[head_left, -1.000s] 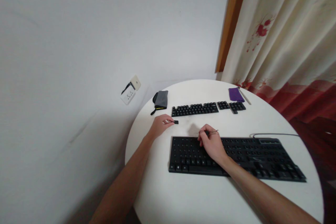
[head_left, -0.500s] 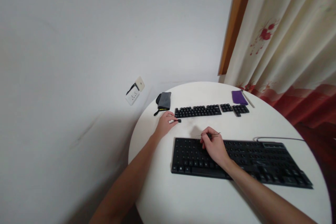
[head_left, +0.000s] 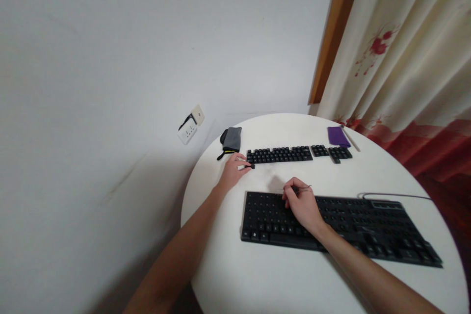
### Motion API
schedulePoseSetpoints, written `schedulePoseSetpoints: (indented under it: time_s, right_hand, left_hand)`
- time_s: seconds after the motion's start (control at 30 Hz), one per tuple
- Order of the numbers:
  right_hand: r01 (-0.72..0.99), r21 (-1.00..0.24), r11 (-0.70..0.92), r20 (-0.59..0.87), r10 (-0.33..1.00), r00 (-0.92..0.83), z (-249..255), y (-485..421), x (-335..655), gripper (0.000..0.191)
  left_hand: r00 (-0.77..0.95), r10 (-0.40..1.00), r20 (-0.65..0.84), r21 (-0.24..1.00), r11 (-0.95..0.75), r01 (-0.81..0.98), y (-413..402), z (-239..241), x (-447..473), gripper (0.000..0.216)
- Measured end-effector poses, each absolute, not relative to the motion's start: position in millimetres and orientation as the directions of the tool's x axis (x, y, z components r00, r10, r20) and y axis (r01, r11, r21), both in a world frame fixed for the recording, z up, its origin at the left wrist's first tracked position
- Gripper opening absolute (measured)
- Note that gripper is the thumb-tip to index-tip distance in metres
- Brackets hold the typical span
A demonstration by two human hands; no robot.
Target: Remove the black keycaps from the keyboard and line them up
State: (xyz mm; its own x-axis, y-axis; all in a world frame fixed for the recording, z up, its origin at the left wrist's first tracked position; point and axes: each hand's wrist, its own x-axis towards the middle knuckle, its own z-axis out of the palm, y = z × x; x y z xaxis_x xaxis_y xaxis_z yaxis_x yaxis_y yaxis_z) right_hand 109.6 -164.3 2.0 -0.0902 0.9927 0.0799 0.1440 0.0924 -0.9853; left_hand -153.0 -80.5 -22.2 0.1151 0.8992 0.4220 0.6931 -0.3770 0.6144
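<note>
My left hand (head_left: 232,170) pinches a small black keycap (head_left: 253,166) between thumb and finger, just in front of the left end of the rows of loose keycaps (head_left: 279,155). My right hand (head_left: 300,199) is closed around a thin metal tool (head_left: 304,188), perhaps a wire keycap puller; its full shape is hidden by the fingers. That hand is over the upper left part of a black keyboard (head_left: 353,228). Many keys in the keyboard's upper left are off, while the bottom row there still has caps.
At the back left a grey cloth (head_left: 232,139) lies by a dark item with a strap. A purple cloth (head_left: 338,136) and a thin light stick (head_left: 351,139) lie at the back right. The keyboard cable (head_left: 397,195) runs right across the round white table (head_left: 217,274).
My left hand has shifted the keycap slightly closer to the rows of loose keycaps. My right hand stays in place over the keyboard. The whole view has moved a little.
</note>
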Motion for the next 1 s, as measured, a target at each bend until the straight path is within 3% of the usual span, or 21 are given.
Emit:
schedulePoseSetpoints:
  time_s: [0.1, 0.23, 0.3, 0.67, 1.0]
  right_hand:
    - [0.135, -0.986, 0.092, 0.081, 0.993, -0.091, 0.7, -164.4, 109.7, 0.017]
    - [0.108, -0.991, 0.08, 0.071, 0.993, -0.091, 0.6, -164.6, 109.3, 0.018]
    - [0.103, -0.991, 0.083, 0.073, 0.993, -0.095, 0.5, -164.6, 108.9, 0.018]
    - [0.106, -0.991, 0.085, 0.074, 0.992, -0.103, -2.0, -164.3, 109.4, 0.016]
    - [0.113, -0.99, 0.08, 0.069, 0.993, -0.098, -2.6, -163.9, 109.5, 0.015]
  left_hand:
    - [0.106, 0.895, 0.433, 0.61, -0.378, 0.696, -82.4, -18.3, -151.8, 0.018]
    - [-0.023, 0.906, 0.422, 0.617, -0.268, 0.74, -86.6, -16.3, -153.1, 0.055]
    - [-0.077, 0.92, 0.383, 0.64, -0.204, 0.741, -88.1, -18.2, -153.9, 0.062]
    - [-0.098, 0.945, 0.313, 0.677, -0.15, 0.72, -87.1, -20.9, -148.3, 0.062]
    - [-0.099, 0.939, 0.329, 0.617, -0.134, 0.775, -86.3, -20.6, -143.4, 0.067]
